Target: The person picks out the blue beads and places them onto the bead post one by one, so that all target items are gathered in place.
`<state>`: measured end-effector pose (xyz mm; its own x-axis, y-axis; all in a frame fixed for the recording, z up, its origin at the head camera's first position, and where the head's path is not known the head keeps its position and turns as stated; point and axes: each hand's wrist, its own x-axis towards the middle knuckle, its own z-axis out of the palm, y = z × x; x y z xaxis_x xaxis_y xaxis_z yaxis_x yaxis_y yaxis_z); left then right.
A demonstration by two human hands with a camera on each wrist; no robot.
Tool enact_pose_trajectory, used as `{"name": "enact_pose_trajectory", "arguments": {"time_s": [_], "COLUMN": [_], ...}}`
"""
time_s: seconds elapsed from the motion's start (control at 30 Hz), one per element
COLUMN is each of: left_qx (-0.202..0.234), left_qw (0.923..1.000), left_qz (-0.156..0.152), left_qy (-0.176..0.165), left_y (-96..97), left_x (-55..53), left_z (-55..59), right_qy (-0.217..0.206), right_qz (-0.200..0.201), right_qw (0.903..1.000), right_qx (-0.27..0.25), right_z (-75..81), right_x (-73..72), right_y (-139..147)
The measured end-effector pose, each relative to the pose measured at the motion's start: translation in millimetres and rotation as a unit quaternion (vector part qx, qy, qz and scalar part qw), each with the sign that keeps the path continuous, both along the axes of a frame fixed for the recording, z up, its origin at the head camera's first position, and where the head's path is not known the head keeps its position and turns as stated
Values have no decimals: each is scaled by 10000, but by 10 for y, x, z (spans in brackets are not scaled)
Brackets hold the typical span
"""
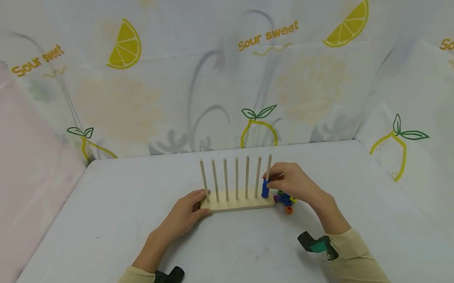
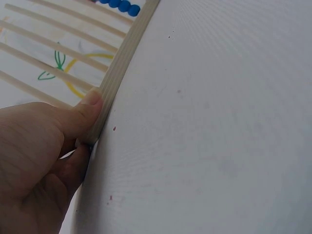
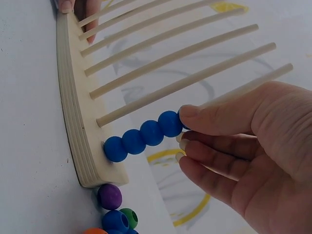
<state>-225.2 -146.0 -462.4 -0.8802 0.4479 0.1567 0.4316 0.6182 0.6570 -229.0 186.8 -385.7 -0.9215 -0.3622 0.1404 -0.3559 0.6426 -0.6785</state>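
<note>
A wooden board (image 1: 237, 202) with several upright pegs stands mid-table. Blue beads (image 3: 152, 132) are stacked on the peg at its right end. My right hand (image 1: 295, 181) pinches the topmost blue bead (image 3: 183, 119) on that peg between thumb and fingers; much of this bead is hidden by the thumb. At the board's left end, my left hand (image 1: 184, 214) grips the edge, with the thumb (image 2: 91, 100) on the front side. The other pegs (image 3: 185, 80) carry no beads.
Loose beads lie on the table by the board's right end, among them a purple bead (image 3: 109, 196), a green bead (image 3: 130, 218), an orange bead (image 1: 289, 210) and blue ones. A white cloth covers the table (image 1: 238, 259). Behind it hangs a lemon-print curtain (image 1: 222, 87).
</note>
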Motion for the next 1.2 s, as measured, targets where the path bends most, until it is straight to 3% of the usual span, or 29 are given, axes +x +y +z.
{"name": "enact_pose_trajectory", "arguments": {"time_s": [0.67,1.2], "left_qx": [-9,24], "left_qw": [10000,9999], "left_qz": [63,39], "left_qy": [-26,-102], "left_y": [-4,-2], "left_x": [-7,10], "left_z": [-17,9], "right_qy": [-100,-427], "right_qz": [31,-8], "right_qw": [9997,9979], "right_qx": [237,494], "right_z": [15,-13], "right_x": [-27,-31], "right_y": [65,160]}}
